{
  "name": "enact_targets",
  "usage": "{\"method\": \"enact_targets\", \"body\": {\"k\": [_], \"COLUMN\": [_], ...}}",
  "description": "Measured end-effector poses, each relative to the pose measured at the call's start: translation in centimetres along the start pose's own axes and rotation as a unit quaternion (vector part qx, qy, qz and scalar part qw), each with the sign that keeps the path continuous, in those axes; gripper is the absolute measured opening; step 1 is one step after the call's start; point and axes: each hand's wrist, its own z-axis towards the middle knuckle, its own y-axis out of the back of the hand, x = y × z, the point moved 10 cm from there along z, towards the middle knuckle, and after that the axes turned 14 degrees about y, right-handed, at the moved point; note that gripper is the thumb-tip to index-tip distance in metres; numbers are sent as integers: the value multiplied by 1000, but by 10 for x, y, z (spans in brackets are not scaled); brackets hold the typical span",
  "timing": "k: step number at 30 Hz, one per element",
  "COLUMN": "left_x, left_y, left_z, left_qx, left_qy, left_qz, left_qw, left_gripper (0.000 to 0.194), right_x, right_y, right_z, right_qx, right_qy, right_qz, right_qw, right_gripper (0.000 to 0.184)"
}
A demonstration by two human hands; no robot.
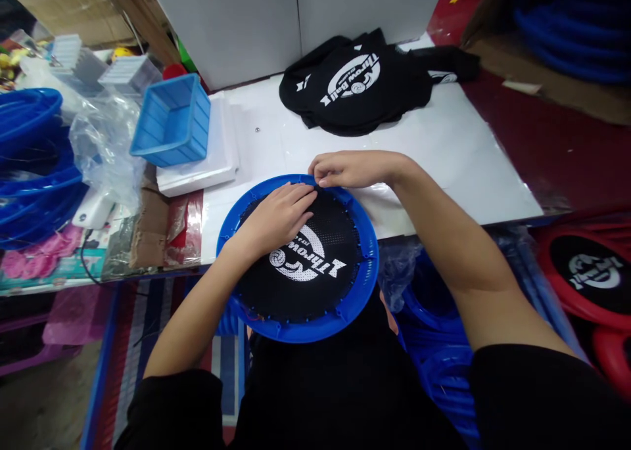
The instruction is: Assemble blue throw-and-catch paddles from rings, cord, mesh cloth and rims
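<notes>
A round blue plastic ring (365, 266) with a black mesh disc (266, 299) stretched inside it rests at the front edge of the table, over my lap. White "Throw Ball" lettering is printed on the mesh. My left hand (283, 217) lies on the upper part of the mesh with its fingers stretched out towards the far rim. At that far rim, my right hand (338, 171) has its fingers curled and pinched where the mesh edge meets the ring. What exactly sits between those fingertips is too small to make out. Small pegs run around the ring.
Several black printed mesh discs (365, 89) are piled at the back of the white tabletop (463, 148). A light blue bin (170, 125) stands on a white slab at left. Blue rings (34, 167) are stacked far left. Red-rimmed discs (591, 266) sit at lower right.
</notes>
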Motion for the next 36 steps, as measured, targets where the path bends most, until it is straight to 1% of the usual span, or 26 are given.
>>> {"method": "enact_targets", "body": {"k": [3,11,16,18,22,28,32,36], "left_x": [0,1,4,4,5,9,9,12], "left_y": [1,-1,-1,-2,-2,-2,-1,-4], "left_z": [-1,-1,-2,-3,-2,1,10,25], "left_qx": [1,1,0,0,6,24,29,27], "left_qy": [-1,0,7,9,17,35,49,78], "left_qz": [-8,8,3,2,2,14,21,24], "left_qw": [1000,1000,1000,1000,1000,999,998,996], "left_gripper": [41,45,45,45,46,48,41,33], "right_x": [1,2,-9,-11,-4,5,4,0], "right_y": [0,2,5,5,1,-5,-10,-12], "right_z": [0,1,-3,-3,2,6,4,3], "right_qx": [-3,-1,-3,-5,-10,-16,-1,1], "right_qy": [-1,6,-32,-35,-18,-4,18,37], "right_qz": [-10,-20,-26,-39,-90,-150,-144,-133], "right_qw": [1000,1000,999,999,996,989,989,990], "right_gripper": [8,9,14,14,9,13,11,13]}}
